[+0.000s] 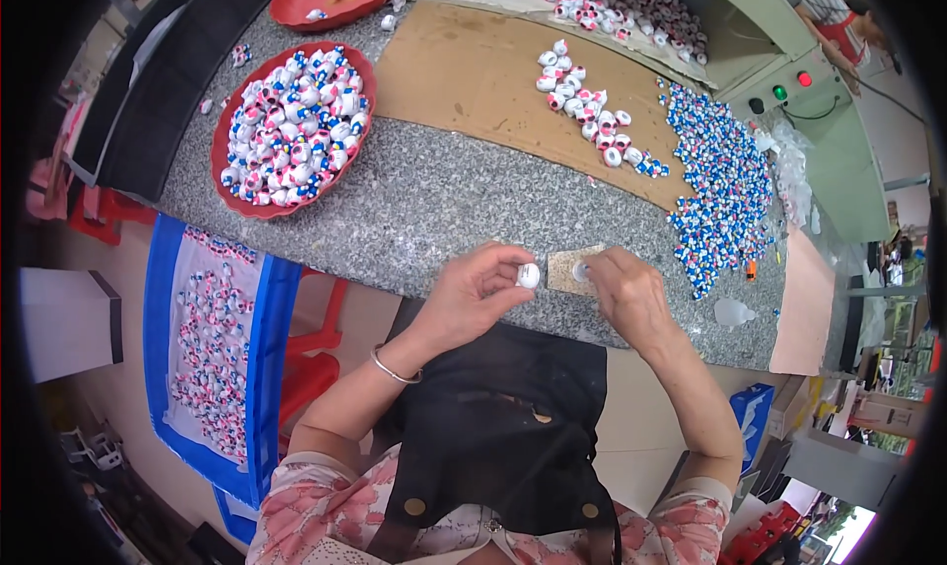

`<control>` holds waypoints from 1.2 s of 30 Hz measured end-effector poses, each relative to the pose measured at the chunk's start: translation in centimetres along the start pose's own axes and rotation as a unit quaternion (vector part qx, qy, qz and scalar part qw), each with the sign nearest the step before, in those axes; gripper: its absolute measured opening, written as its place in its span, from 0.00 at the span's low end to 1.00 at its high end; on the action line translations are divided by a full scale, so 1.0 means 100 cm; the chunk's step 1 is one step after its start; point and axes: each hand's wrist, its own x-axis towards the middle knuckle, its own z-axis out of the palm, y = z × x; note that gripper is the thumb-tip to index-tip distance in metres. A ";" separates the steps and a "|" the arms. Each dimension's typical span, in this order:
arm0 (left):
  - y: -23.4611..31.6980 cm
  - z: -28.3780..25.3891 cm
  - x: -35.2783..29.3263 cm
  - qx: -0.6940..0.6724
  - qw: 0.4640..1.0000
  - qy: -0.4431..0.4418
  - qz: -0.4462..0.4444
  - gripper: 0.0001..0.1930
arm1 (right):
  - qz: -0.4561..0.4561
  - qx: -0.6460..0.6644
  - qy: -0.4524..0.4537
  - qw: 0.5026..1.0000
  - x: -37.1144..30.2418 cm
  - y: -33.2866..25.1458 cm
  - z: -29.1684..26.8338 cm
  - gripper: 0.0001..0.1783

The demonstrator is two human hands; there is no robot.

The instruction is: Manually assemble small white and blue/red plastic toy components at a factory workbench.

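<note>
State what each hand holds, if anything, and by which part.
Left hand: a small white rounded piece, pinched by its sides. Right hand: at a small whitish thing; its hold cannot be told.

Head view: left hand [483, 284] pinching white ball [529, 276], right hand [631, 291] at tan pad [561, 272].
I see a red bowl [369, 91] heaped with white pieces [291, 131] at left, more on cardboard [454, 72], blue parts [725, 185] piled right, all on a granite counter [444, 185]. Can't tell if right hand grips anything.
</note>
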 end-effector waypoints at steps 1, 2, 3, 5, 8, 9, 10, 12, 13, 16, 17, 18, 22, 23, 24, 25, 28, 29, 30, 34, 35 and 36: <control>-0.003 0.003 0.002 0.056 0.998 0.009 0.004 0.18 | 0.000 0.002 0.000 1.000 0.000 0.000 0.000 0.08; -0.004 0.007 0.003 0.112 0.994 0.018 0.008 0.17 | 0.004 0.005 -0.001 1.000 -0.001 -0.001 0.000 0.07; -0.004 0.013 0.006 0.142 0.989 0.027 0.026 0.16 | 0.008 0.009 -0.003 1.000 -0.002 -0.002 -0.001 0.07; -0.008 0.020 0.009 0.184 0.981 0.031 0.057 0.16 | 0.041 0.041 0.018 0.998 -0.005 -0.003 0.000 0.07; -0.016 0.029 0.017 0.234 0.965 0.037 0.110 0.15 | 0.168 0.195 0.047 0.965 -0.010 -0.008 -0.001 0.07; -0.018 0.031 0.018 0.241 0.961 0.041 0.132 0.15 | 0.255 0.313 0.055 0.913 -0.012 -0.011 -0.002 0.07; -0.019 0.033 0.020 0.242 0.961 0.038 0.131 0.15 | 0.258 0.313 0.058 0.912 -0.014 -0.014 -0.003 0.07; -0.021 0.037 0.021 0.261 0.952 0.033 0.160 0.16 | 0.340 0.461 0.050 0.818 -0.018 -0.020 -0.004 0.07; -0.022 0.038 0.021 0.262 0.952 0.030 0.159 0.16 | 0.341 0.462 0.052 0.817 -0.019 -0.022 -0.004 0.07; -0.021 0.038 0.019 0.242 0.957 0.002 0.161 0.17 | 0.358 0.493 0.037 0.792 -0.024 -0.026 -0.005 0.07; -0.017 0.038 0.019 0.198 0.972 -0.027 0.123 0.16 | 0.314 0.465 0.049 0.826 -0.027 -0.026 -0.006 0.06; -0.014 0.036 0.020 0.153 0.983 -0.056 0.084 0.16 | 0.268 0.435 0.059 0.857 -0.029 -0.026 -0.006 0.06; -0.008 0.024 0.021 0.058 0.991 -0.121 -0.012 0.13 | 0.091 0.261 0.101 0.956 -0.024 -0.030 -0.013 0.08; -0.005 0.022 0.022 0.046 0.987 -0.147 -0.037 0.12 | 0.071 0.279 0.091 0.953 -0.023 -0.029 -0.012 0.08; -0.002 0.022 0.022 0.034 0.982 -0.173 -0.061 0.12 | 0.050 0.297 0.082 0.950 -0.024 -0.030 -0.012 0.08; 0.000 0.026 0.020 0.026 0.985 -0.159 -0.059 0.12 | 0.050 0.295 0.082 0.951 -0.025 -0.031 -0.013 0.08; 0.002 0.031 0.015 0.078 0.984 -0.130 -0.097 0.12 | 0.103 0.290 0.066 0.949 -0.028 -0.037 -0.013 0.07; 0.001 0.033 0.016 0.073 0.983 -0.145 -0.090 0.12 | 0.113 0.298 0.063 0.946 -0.031 -0.036 -0.009 0.08; 0.000 0.030 0.016 0.094 0.979 -0.142 -0.113 0.12 | 0.125 0.305 0.062 0.942 -0.034 -0.035 -0.005 0.08; 0.003 0.018 0.018 0.071 0.975 -0.133 -0.164 0.13 | 0.146 0.304 0.057 0.940 -0.039 -0.035 0.000 0.10; 0.009 0.014 0.021 0.088 0.979 -0.125 -0.139 0.12 | 0.161 0.301 0.085 0.936 -0.043 -0.033 -0.002 0.12; 0.021 0.008 0.024 0.105 0.981 -0.115 -0.113 0.11 | 0.174 0.299 0.113 0.931 -0.046 -0.029 -0.004 0.13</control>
